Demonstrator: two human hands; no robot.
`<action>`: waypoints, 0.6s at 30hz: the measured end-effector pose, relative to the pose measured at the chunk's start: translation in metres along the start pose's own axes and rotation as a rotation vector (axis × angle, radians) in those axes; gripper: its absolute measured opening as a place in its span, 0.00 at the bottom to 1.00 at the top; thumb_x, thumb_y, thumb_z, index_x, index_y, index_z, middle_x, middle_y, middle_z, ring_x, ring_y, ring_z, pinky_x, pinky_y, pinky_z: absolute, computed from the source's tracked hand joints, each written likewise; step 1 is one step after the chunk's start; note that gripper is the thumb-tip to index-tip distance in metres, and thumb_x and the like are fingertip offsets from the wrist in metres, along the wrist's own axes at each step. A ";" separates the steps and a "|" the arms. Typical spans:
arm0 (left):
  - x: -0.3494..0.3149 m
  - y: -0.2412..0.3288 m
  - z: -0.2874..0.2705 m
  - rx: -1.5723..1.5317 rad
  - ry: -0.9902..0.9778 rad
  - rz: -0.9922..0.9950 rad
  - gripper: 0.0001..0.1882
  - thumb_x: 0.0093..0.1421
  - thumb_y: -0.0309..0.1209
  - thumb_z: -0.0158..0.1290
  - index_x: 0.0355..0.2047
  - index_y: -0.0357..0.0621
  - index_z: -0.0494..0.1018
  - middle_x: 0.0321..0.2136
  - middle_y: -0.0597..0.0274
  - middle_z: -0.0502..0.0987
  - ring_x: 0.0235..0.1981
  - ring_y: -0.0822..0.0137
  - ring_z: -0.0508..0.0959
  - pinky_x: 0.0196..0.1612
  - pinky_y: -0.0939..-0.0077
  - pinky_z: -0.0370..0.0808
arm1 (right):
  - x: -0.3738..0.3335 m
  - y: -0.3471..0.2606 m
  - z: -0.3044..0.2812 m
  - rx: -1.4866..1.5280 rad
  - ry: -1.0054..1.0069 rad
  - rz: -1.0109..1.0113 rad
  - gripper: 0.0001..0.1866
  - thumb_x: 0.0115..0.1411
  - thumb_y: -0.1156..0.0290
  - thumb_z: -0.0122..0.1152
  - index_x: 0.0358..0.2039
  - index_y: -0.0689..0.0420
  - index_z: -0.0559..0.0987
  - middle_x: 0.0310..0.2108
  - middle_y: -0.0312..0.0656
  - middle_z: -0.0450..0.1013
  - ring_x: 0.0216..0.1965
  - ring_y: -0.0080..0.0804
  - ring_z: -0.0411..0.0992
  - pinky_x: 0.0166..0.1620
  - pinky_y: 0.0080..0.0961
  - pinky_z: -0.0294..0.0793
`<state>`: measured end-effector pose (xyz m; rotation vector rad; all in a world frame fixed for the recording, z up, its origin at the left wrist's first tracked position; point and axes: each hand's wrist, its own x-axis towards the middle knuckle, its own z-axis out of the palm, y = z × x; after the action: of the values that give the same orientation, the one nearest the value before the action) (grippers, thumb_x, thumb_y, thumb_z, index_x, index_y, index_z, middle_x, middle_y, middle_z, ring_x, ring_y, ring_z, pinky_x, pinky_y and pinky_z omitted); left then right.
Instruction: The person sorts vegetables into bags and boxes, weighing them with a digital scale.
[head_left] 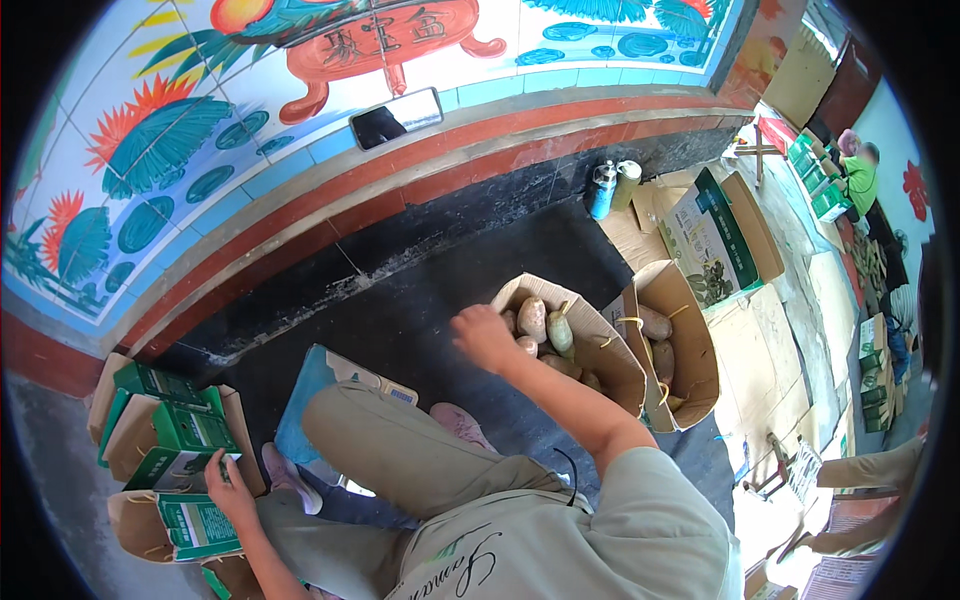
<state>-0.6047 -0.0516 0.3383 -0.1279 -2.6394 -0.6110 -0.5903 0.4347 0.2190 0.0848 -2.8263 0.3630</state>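
Observation:
My left hand is at the near edge of a green and brown carton on the left. Its fingers are bent over the carton's edge and appear to grip it. My right hand is just left of an open cardboard box and is blurred, so its fingers do not show clearly. Inside that box lie several thick oblong vegetables, some pinkish brown, one pale green. A second cardboard box with a yellow strap stands against it, holding more brownish vegetables.
More green cartons stand at the left. A blue crate is beside my knee. Near the wall are a blue bottle, an olive flask and a large green carton. A phone leans on the wall ledge. Another person is far right.

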 end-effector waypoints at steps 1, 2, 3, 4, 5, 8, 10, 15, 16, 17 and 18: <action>-0.004 -0.008 0.001 -0.031 0.002 -0.063 0.11 0.58 0.29 0.47 0.38 0.35 0.72 0.37 0.49 0.74 0.39 0.54 0.73 0.45 0.66 0.67 | 0.002 -0.005 0.005 -0.051 -0.140 -0.074 0.13 0.48 0.63 0.59 0.33 0.54 0.75 0.33 0.40 0.70 0.42 0.37 0.67 0.48 0.33 0.62; -0.007 -0.013 -0.001 -0.115 0.025 -0.097 0.12 0.58 0.30 0.47 0.38 0.34 0.72 0.35 0.49 0.74 0.38 0.55 0.73 0.45 0.67 0.67 | 0.002 -0.008 0.013 -0.049 -0.147 -0.085 0.13 0.48 0.63 0.59 0.33 0.54 0.75 0.33 0.40 0.70 0.42 0.37 0.67 0.48 0.33 0.62; -0.008 -0.011 -0.003 -0.113 0.026 -0.107 0.12 0.58 0.30 0.47 0.38 0.34 0.72 0.35 0.49 0.74 0.38 0.55 0.73 0.45 0.67 0.67 | 0.002 -0.008 0.024 -0.132 -0.281 -0.084 0.13 0.48 0.63 0.58 0.33 0.54 0.76 0.34 0.40 0.71 0.43 0.37 0.67 0.50 0.36 0.59; -0.007 -0.007 -0.004 -0.109 0.029 -0.100 0.12 0.58 0.30 0.47 0.38 0.34 0.72 0.35 0.49 0.74 0.38 0.54 0.73 0.45 0.67 0.67 | 0.001 -0.008 0.034 -0.216 -0.413 -0.084 0.13 0.48 0.62 0.58 0.34 0.54 0.77 0.35 0.40 0.72 0.44 0.37 0.67 0.52 0.40 0.57; -0.008 -0.005 -0.008 -0.097 0.039 -0.099 0.12 0.58 0.30 0.47 0.38 0.35 0.72 0.35 0.49 0.75 0.38 0.54 0.73 0.45 0.67 0.67 | 0.002 -0.007 0.042 -0.210 -0.416 -0.105 0.13 0.48 0.62 0.58 0.34 0.54 0.77 0.35 0.40 0.72 0.44 0.37 0.67 0.52 0.40 0.57; -0.010 -0.006 -0.008 -0.019 0.021 -0.056 0.10 0.58 0.29 0.47 0.37 0.35 0.72 0.35 0.50 0.75 0.38 0.55 0.73 0.45 0.68 0.67 | 0.005 0.002 0.047 -0.575 -0.619 -0.178 0.10 0.50 0.63 0.53 0.32 0.48 0.79 0.35 0.37 0.73 0.43 0.32 0.68 0.51 0.41 0.55; -0.010 -0.003 -0.008 -0.009 0.002 -0.001 0.09 0.57 0.27 0.48 0.36 0.36 0.72 0.35 0.51 0.75 0.38 0.55 0.74 0.45 0.68 0.68 | 0.006 0.006 0.054 -0.659 -0.710 -0.176 0.12 0.51 0.63 0.53 0.35 0.48 0.80 0.37 0.36 0.73 0.45 0.33 0.68 0.52 0.42 0.54; -0.009 0.007 -0.009 -0.033 0.008 -0.038 0.08 0.57 0.26 0.48 0.35 0.36 0.73 0.35 0.51 0.75 0.38 0.55 0.74 0.45 0.68 0.68 | 0.021 0.010 0.063 -0.732 -0.943 -0.157 0.16 0.56 0.62 0.48 0.42 0.50 0.78 0.46 0.41 0.72 0.49 0.40 0.68 0.52 0.55 0.54; -0.011 0.008 -0.010 -0.023 0.013 -0.034 0.08 0.56 0.26 0.48 0.34 0.35 0.73 0.35 0.51 0.75 0.38 0.53 0.73 0.45 0.67 0.68 | 0.026 0.009 0.064 -0.734 -0.943 -0.172 0.16 0.56 0.62 0.48 0.42 0.50 0.78 0.46 0.41 0.72 0.49 0.40 0.68 0.52 0.55 0.54; -0.012 0.008 -0.009 -0.020 0.015 -0.023 0.08 0.56 0.27 0.48 0.33 0.35 0.72 0.35 0.51 0.74 0.38 0.52 0.73 0.45 0.65 0.68 | 0.029 0.010 0.063 -0.725 -0.998 -0.147 0.17 0.56 0.61 0.48 0.44 0.51 0.77 0.47 0.41 0.71 0.49 0.42 0.68 0.51 0.57 0.55; -0.013 0.008 -0.010 -0.021 0.014 -0.026 0.08 0.56 0.27 0.48 0.33 0.35 0.72 0.35 0.51 0.74 0.38 0.52 0.73 0.45 0.65 0.68 | 0.031 0.011 0.062 -0.715 -1.053 -0.119 0.18 0.57 0.61 0.47 0.45 0.52 0.77 0.48 0.42 0.71 0.50 0.43 0.67 0.50 0.60 0.56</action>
<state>-0.5880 -0.0485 0.3439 -0.0952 -2.6254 -0.6465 -0.6388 0.4292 0.1676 0.3772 -3.6973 -1.0228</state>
